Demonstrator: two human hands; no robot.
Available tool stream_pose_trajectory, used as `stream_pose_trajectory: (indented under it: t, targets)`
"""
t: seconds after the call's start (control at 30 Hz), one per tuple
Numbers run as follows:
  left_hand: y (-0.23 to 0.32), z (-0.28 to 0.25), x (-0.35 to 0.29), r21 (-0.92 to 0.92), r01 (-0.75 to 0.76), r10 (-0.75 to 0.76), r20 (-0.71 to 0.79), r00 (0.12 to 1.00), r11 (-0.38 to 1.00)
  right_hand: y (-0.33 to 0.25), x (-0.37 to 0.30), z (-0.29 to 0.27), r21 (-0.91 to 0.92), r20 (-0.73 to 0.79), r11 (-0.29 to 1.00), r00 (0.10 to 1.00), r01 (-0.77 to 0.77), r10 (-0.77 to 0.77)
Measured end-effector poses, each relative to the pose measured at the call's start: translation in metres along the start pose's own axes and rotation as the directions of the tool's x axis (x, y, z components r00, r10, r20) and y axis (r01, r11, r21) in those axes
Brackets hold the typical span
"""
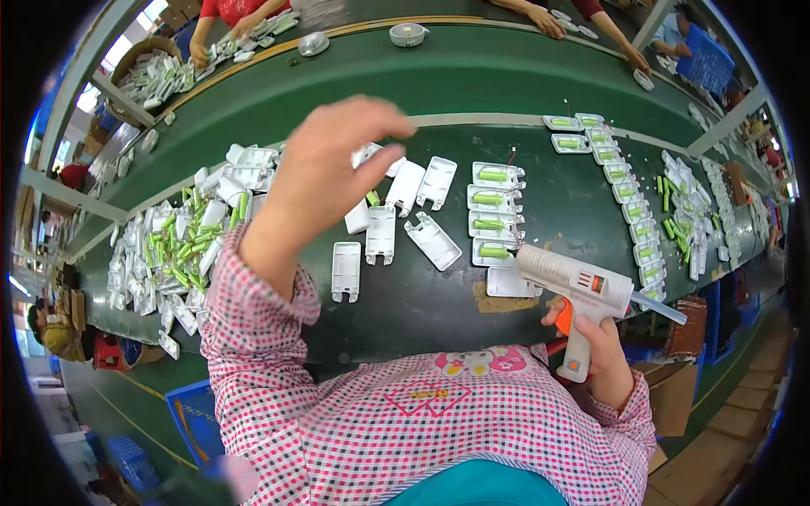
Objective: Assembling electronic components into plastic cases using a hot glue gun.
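My right hand (606,354) grips a white hot glue gun (574,280) with an orange trigger, a clear glue stick jutting from its back. Its nozzle points left, close beside the lowest green battery (495,251) in a short column of white plastic casings (477,199). Just under that column, partly behind the gun, lies a white casing (506,285) with no battery visible in it. Raised over the table, my left hand (329,169) is slightly blurred, thumb and fingers apart with nothing seen between them. Below and beside it lie several loose white casings (380,232).
A heap of green batteries (190,240) and white casings spreads at the left. A long row of battery-filled casings (626,192) curves down the right, with another pile (692,211) beyond. Past the table edge runs a green conveyor belt (472,72); other people's hands (548,21) work across it.
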State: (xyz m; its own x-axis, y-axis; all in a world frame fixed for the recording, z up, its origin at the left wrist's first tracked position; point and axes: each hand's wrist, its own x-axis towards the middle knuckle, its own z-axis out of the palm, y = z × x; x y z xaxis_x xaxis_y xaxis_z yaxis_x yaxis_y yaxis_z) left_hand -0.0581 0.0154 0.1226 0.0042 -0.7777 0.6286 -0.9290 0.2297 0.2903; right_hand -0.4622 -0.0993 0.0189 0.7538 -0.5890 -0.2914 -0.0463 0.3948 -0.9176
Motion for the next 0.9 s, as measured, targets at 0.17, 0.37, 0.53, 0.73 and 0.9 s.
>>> stream_pose_trajectory:
  t: [0.17,0.37,0.53,0.73,0.9]
  targets:
    - [-0.074,0.076,-0.082,0.377,0.019,-0.226,0.512,0.829,0.926,-0.006,-0.013,0.007,-0.001,-0.021,1.000,1.000,-0.020,0.020]
    - [-0.088,0.091,-0.078,0.540,-0.043,-0.337,0.584,0.739,0.841,0.004,-0.021,-0.005,-0.089,0.004,0.991,0.995,-0.096,0.097]
    - [-0.094,0.076,-0.074,0.310,0.287,-0.369,0.252,0.894,0.906,0.004,-0.021,0.005,-0.115,0.036,0.989,0.994,-0.096,0.101]
    - [0.007,0.082,-0.071,0.021,0.144,-0.145,0.062,0.987,0.989,-0.006,-0.025,0.004,-0.244,0.004,0.963,0.993,-0.117,0.121]
    - [0.071,0.121,-0.098,-0.127,-0.010,0.067,0.451,0.890,0.992,-0.008,-0.031,-0.004,-0.287,-0.045,0.950,0.992,-0.122,0.114]
